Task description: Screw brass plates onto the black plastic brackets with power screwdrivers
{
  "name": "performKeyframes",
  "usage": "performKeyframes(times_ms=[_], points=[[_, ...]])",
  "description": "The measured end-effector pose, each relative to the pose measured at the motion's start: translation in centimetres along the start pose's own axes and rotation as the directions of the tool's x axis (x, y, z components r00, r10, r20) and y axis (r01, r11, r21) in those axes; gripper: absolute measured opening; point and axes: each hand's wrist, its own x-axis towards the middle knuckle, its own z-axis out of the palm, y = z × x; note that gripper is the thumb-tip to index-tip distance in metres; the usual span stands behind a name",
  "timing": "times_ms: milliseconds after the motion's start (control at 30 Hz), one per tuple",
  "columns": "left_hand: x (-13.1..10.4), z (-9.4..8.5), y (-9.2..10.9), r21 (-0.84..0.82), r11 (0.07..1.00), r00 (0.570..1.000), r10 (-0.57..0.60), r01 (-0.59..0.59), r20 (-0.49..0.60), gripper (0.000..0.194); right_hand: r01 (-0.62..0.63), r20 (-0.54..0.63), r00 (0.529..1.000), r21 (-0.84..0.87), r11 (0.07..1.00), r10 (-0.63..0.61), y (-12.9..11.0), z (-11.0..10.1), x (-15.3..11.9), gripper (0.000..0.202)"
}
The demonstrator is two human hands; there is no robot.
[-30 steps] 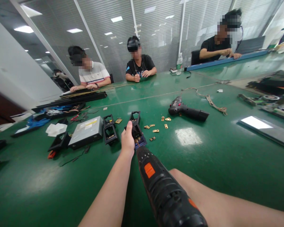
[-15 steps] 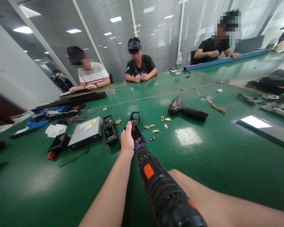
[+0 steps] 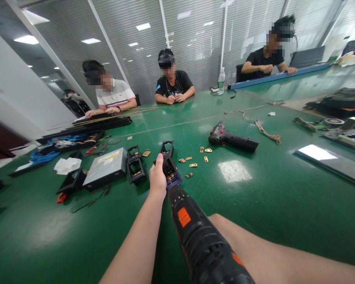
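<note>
My left hand [image 3: 158, 177] is closed around the left side of a black plastic housing [image 3: 168, 161], thumb on top. Small brass parts show in the near end of its opening. A black and orange cordless drill [image 3: 202, 232] points away from me, its bit reaching into that near end. Behind the drill, my right hand [image 3: 217, 221] is mostly hidden; it grips the drill from below and the right. Just right of the housing lie several flat brass plates [image 3: 193, 165] and a few small screws [image 3: 189, 175]. Two similar black housings [image 3: 136, 170] stand left of my left hand.
A second cordless drill [image 3: 232, 138] lies beyond the brass plates. On the left are a silver disc drive [image 3: 106, 167], a white tissue [image 3: 67, 165] and cables. A flat panel [image 3: 333, 161] and circuit boards lie right. Three people sit across the green table [image 3: 269, 221].
The view has shifted very slightly. Both hands, the housing and the drill keep nearly the same positions, with the bit still in the housing.
</note>
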Motion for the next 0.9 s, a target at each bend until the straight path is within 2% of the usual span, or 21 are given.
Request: performKeyframes(times_ms=[300, 900], points=[[0.1, -0.1, -0.1, 0.024, 1.000, 1.000, 0.015, -0.015, -0.002, 0.088, 0.026, 0.006, 1.000, -0.002, 1.000, -0.026, 0.4, 0.2, 0.5, 0.042], [-0.3, 0.2, 0.4, -0.017, 0.999, 0.999, -0.046, 0.046, -0.005, 0.077, -0.018, 0.003, 1.000, -0.008, 1.000, 0.018, 1.3, -0.1, 1.1, 0.043]])
